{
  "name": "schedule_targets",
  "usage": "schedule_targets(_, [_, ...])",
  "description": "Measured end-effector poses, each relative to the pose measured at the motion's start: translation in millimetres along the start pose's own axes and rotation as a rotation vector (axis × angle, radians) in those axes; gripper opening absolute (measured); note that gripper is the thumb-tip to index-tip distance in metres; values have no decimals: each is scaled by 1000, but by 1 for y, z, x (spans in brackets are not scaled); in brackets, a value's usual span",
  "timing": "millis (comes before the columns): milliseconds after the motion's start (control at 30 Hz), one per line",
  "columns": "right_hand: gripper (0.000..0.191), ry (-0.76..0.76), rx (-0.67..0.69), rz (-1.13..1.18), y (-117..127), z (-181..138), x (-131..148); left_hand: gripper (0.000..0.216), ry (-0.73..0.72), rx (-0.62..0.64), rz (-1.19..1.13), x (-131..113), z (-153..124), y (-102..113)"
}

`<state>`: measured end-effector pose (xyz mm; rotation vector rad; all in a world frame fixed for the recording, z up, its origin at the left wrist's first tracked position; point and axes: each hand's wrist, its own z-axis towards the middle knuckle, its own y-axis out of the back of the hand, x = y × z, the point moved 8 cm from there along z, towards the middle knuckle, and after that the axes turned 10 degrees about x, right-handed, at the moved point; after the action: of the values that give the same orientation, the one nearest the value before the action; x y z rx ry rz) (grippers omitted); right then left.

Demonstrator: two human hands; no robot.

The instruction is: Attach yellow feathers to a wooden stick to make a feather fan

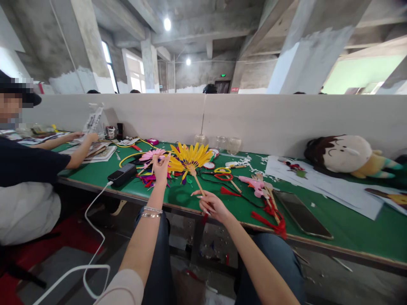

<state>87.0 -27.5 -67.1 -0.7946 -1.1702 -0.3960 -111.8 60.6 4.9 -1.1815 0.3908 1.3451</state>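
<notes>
In my right hand [213,206] is the thin wooden handle of a yellow feather fan [190,159], gripped near its lower end. The fan stands upright above the table edge, its long yellow feathers spread from a tan base. My left hand [161,169] is raised at the fan's left side, fingers apart, the thumb side close to the outermost feathers. Whether it touches them I cannot tell. Behind the left hand lies a pink feather fan [152,155]. Purple and red feather pieces [149,181] lie below it.
On the green table [356,237] are a black power bank [122,174] with a white cable, scissors [223,173], a pink glue gun [256,185], red tassels [280,226], a phone [303,214], paper sheets [346,192] and a plush doll [346,154]. A co-worker [28,182] sits left.
</notes>
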Motion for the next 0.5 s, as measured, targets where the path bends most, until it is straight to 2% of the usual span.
schedule_targets(133, [24,2,-11,-1,-1,1,1,48,6,-34,-77,2,3,7])
schedule_targets(367, [19,-30,28,-17,-3,1,-1,42,190,-115,-154,25,8,25])
schedule_targets(500, [18,-41,28,-9,0,0,-3,47,334,-14,-198,44,14,25])
